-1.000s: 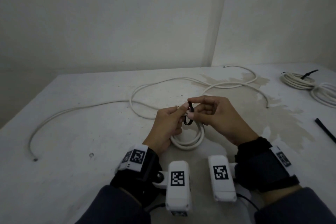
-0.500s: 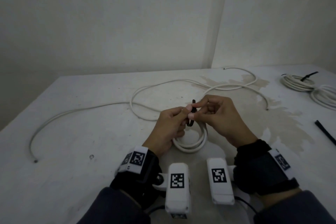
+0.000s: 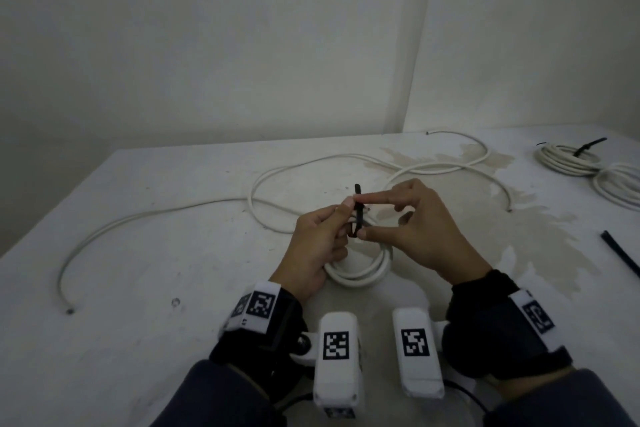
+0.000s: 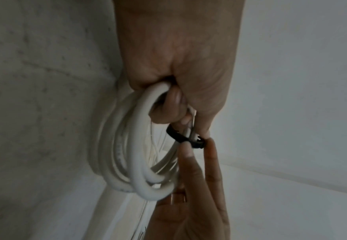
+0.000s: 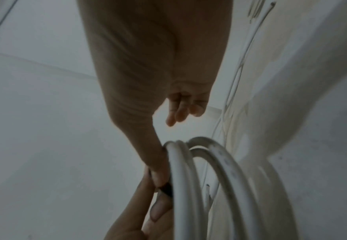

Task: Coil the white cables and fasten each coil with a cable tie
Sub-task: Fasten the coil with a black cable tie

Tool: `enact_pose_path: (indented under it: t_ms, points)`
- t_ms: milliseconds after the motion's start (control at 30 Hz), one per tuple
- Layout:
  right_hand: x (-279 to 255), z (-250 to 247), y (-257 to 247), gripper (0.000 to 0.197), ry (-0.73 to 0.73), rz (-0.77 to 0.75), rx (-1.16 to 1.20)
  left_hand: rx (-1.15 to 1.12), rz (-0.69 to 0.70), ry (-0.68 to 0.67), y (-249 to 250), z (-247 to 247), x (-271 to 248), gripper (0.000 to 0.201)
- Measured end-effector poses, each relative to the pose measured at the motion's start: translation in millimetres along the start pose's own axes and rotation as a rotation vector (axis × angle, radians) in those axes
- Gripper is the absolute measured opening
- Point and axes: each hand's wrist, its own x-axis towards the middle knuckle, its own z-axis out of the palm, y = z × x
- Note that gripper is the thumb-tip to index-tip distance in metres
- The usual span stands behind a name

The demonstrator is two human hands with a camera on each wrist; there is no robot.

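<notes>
A small coil of white cable (image 3: pixel 363 274) (image 4: pixel 139 162) (image 5: pixel 215 186) is held just above the table near its front middle. My left hand (image 3: pixel 322 236) (image 4: pixel 178 91) grips the top of the coil, fingers curled through the loops. A black cable tie (image 3: pixel 358 210) (image 4: pixel 187 138) (image 5: pixel 166 189) wraps the coil's strands, its free end sticking up. My right hand (image 3: pixel 408 225) (image 4: pixel 197 170) (image 5: pixel 158 170) pinches the tie between thumb and forefinger, the other fingers curled loosely.
A long loose white cable (image 3: pixel 277 177) snakes over the stained white table (image 3: pixel 138 288) from far left to back right. Two tied coils (image 3: pixel 581 163) lie at the far right. A spare black cable tie (image 3: pixel 620 253) lies at the right edge. Walls meet behind the table.
The tie's loop has closed tighter round the coil and its free end now stands higher above my fingers. Both hands have stayed together over the coil.
</notes>
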Motion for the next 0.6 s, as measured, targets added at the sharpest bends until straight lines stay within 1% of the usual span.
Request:
enact_pose_path:
  t_ms: [33, 67, 167, 233, 300, 467, 600]
  points:
    - [0.0, -1.8, 0.9, 0.049, 0.003, 0.019, -0.007, -0.001, -0.007, -0.004, 0.2, 0.1, -0.4, 0.023]
    - [-0.4, -3.2, 1.6, 0.047, 0.000, 0.026, 0.033, 0.004, -0.014, -0.012, 0.5, 0.3, -0.9, 0.024]
    - [-1.8, -3.4, 0.9, 0.040, -0.013, -0.012, 0.177, 0.016, -0.020, -0.033, 0.7, 1.2, -1.8, 0.025]
    - [-1.7, -1.9, 0.2, 0.039, -0.037, -0.015, 0.221, 0.007, -0.025, -0.034, 1.2, 1.4, -1.8, 0.025]
    - [-1.3, -1.8, 1.6, 0.040, -0.044, -0.012, 0.200, -0.007, -0.037, -0.043, 1.1, 1.2, -1.2, 0.022]
    - [-0.4, -2.1, 4.0, 0.034, -0.016, -0.042, 0.141, -0.014, -0.084, -0.097, 0.3, 1.7, -0.4, 0.024]
    - [0.5, -1.5, 4.2, 0.027, 0.003, -0.080, 0.188, -0.018, -0.101, -0.116, 0.6, 3.4, -1.1, 0.022]
